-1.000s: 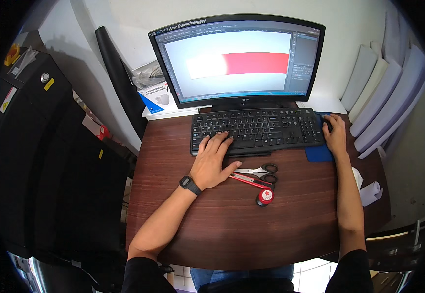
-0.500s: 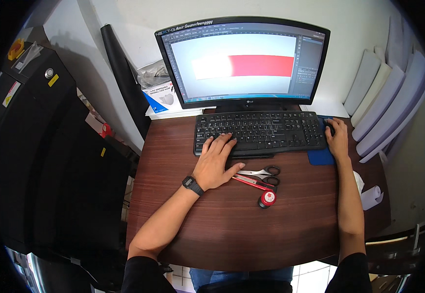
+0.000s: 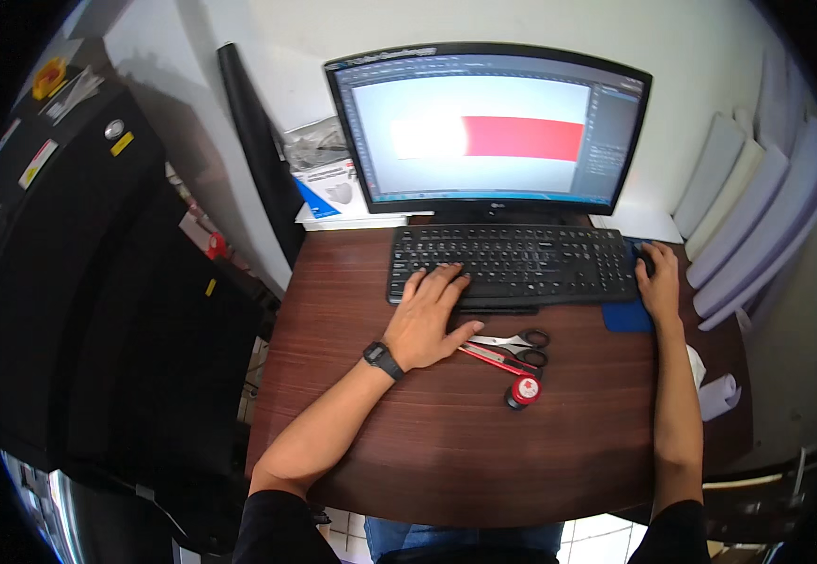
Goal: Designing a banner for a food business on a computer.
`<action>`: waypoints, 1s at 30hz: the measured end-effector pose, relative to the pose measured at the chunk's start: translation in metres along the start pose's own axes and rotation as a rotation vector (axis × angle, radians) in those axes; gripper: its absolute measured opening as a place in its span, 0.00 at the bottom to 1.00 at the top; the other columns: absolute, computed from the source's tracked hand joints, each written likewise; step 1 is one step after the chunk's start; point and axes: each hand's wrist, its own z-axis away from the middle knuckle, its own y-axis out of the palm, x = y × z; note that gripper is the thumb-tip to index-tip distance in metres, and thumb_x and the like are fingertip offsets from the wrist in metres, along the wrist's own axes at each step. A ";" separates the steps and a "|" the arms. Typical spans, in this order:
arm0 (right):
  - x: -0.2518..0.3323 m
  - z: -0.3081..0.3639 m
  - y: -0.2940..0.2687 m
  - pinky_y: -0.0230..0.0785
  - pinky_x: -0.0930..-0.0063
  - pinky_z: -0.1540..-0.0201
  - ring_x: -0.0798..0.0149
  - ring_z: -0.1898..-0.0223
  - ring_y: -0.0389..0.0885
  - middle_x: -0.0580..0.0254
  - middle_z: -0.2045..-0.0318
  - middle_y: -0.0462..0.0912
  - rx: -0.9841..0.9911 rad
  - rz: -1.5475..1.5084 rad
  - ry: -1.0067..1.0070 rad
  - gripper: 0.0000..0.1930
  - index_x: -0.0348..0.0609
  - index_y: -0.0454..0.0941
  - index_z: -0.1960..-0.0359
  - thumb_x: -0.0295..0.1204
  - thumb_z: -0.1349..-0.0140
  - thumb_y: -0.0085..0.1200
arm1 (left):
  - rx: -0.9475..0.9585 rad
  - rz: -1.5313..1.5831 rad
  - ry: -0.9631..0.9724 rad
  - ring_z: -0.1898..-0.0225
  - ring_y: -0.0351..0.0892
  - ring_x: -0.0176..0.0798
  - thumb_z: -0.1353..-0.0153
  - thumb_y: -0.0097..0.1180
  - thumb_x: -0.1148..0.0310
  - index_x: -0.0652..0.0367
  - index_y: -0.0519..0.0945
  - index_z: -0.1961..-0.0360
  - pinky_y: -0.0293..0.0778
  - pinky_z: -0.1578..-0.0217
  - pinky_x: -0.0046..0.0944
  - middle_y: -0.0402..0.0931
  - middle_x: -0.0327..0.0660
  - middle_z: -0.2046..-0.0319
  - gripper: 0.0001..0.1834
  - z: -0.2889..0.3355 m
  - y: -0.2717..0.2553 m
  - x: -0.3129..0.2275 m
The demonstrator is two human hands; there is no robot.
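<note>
On keyboard (image 3: 512, 265), lower left: left hand (image 3: 427, 324), fingers apart, thumb near scissors (image 3: 512, 342), red cutter (image 3: 497, 356). Right of keyboard, on blue pad (image 3: 626, 318): mouse (image 3: 648, 261), right hand (image 3: 660, 285) clasped around it. Behind keyboard: monitor (image 3: 489, 132) showing red band (image 3: 524, 138).

Matt plastic keyboard (image 3: 540, 265), smooth wood-grain desk (image 3: 455, 451)

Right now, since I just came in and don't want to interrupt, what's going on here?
Someone is at a desk. Their left hand rests with its fingers on the keyboard; their right hand holds the black mouse. The monitor shows a red band fading to white leftward. On the desk are scissors, a red cutter and a red-topped container.
</note>
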 end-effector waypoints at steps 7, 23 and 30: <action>-0.001 0.003 -0.002 0.69 0.56 0.34 0.44 0.38 0.76 0.47 0.41 0.78 0.031 0.014 0.018 0.18 0.41 0.83 0.43 0.27 0.34 0.61 | -0.029 0.006 0.028 0.28 0.64 0.55 0.34 0.63 0.48 0.64 0.70 0.32 0.52 0.26 0.59 0.67 0.55 0.32 0.39 0.003 0.005 0.001; 0.002 0.001 -0.002 0.68 0.55 0.33 0.44 0.37 0.75 0.47 0.40 0.78 0.065 0.032 0.048 0.17 0.39 0.83 0.43 0.28 0.32 0.61 | -0.012 -0.008 0.027 0.27 0.63 0.56 0.32 0.60 0.46 0.63 0.68 0.31 0.52 0.26 0.61 0.68 0.54 0.32 0.39 0.005 0.009 0.005; -0.004 0.003 -0.002 0.68 0.55 0.34 0.44 0.38 0.76 0.46 0.41 0.78 0.048 0.038 0.041 0.16 0.39 0.83 0.44 0.28 0.33 0.60 | 0.006 0.000 0.017 0.27 0.63 0.55 0.33 0.61 0.46 0.63 0.69 0.30 0.51 0.26 0.61 0.68 0.54 0.32 0.39 0.004 0.009 0.003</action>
